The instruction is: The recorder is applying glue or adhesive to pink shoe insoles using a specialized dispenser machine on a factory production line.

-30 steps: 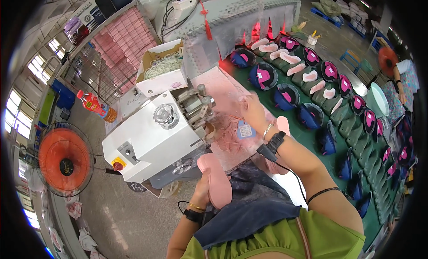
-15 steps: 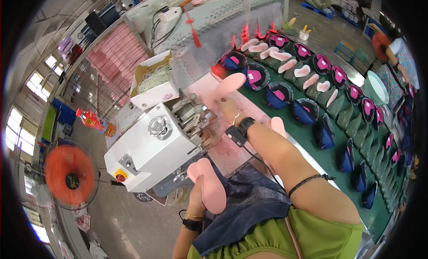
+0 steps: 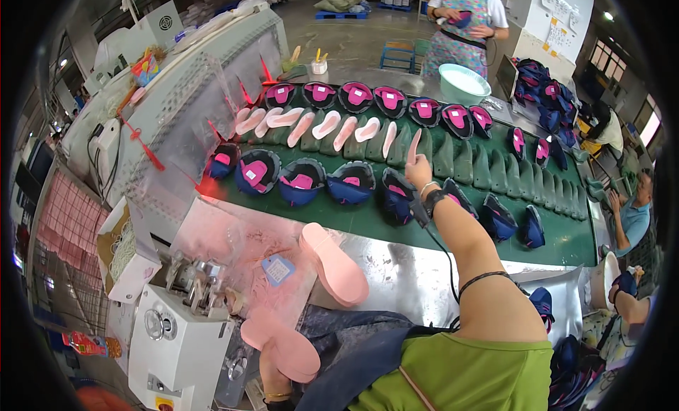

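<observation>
My right hand (image 3: 419,172) reaches out over the green conveyor belt, its fingers closed on a thin pink insole (image 3: 414,147) seen nearly edge-on. That insole stands beside the row of dark green shoe lasts (image 3: 463,165), several of which carry insoles on top. Low in the picture, my left hand (image 3: 271,372) grips pink insoles (image 3: 291,349) from below; how many it holds I cannot tell. More pink insoles (image 3: 338,269) lie stacked on the table edge between my hands. Blue shoe uppers with magenta linings (image 3: 351,183) stand along both sides of the lasts.
At the left is a white machine (image 3: 173,333) with a metal head, and a white box of cord (image 3: 126,252) behind it. A pale blue card (image 3: 278,269) lies on the dusty pink work surface. Across the belt, a person in a patterned apron (image 3: 460,47) stands near a mint-green basin (image 3: 463,84).
My view has swung right. My right hand has moved from beside the machine to the lasts, carrying an insole. My left hand still holds its insoles.
</observation>
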Motion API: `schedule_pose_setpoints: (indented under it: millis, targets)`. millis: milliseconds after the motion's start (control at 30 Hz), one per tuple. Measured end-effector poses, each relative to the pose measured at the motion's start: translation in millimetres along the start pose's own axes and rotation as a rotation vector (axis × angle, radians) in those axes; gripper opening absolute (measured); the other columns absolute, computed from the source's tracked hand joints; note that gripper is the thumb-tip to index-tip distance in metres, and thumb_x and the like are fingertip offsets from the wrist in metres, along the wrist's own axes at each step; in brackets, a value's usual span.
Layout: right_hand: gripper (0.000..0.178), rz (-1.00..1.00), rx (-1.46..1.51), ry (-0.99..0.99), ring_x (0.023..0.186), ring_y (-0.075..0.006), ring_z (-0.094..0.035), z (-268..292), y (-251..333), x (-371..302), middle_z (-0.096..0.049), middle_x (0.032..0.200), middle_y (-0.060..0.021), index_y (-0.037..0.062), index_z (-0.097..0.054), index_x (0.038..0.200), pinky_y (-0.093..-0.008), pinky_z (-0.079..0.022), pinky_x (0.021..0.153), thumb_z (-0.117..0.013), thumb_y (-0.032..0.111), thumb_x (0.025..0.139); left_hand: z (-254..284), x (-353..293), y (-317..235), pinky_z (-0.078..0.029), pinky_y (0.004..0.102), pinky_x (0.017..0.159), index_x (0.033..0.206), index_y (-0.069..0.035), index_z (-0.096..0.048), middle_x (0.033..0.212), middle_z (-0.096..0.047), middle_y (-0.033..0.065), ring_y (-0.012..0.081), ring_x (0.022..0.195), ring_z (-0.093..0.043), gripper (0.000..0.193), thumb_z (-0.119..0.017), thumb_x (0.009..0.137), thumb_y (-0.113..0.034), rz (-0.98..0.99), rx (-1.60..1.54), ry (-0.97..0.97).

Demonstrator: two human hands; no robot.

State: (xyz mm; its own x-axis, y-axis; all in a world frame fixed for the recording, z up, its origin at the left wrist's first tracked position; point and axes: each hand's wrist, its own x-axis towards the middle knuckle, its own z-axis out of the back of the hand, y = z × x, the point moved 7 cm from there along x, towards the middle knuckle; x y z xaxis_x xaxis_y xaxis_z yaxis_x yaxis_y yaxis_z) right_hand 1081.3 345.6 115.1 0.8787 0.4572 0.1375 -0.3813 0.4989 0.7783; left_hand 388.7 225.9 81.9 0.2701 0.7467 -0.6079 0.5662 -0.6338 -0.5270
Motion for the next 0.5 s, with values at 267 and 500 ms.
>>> schedule_pose_setpoints:
  millis: [267,500]
  targets:
    - [0.039,0.216,0.443,0.201,0.065,-0.0219,-0.063,-52.5,91.7,-56.9,-0.068,0.079,-0.0117,0.0014,-0.066,0.114,-0.0339,-0.051,0.064,-0.063,0.006,0.076,-6.6,-9.8,5.0,-0.052,0.0405,0.093,0.12,0.005,-0.052,0.113,-0.063,0.0154,0.0288,0.104,-0.064,0.033,-0.053,0.091,-0.011,0.016,0.02,0.001]
    - [0.037,0.849,0.005,1.034,0.075,-0.0333,-0.068,-76.2,221.2,-431.6,-0.069,0.082,-0.0193,0.0015,-0.066,0.093,-0.0407,-0.052,0.064,-0.052,0.036,0.095,-46.2,-11.1,-22.9,-0.054,0.0396,0.087,0.12,0.008,-0.056,0.11,-0.064,0.0148,0.0265,0.101,-0.064,0.03,-0.055,0.093,-0.006,-0.237,0.181,-0.001]
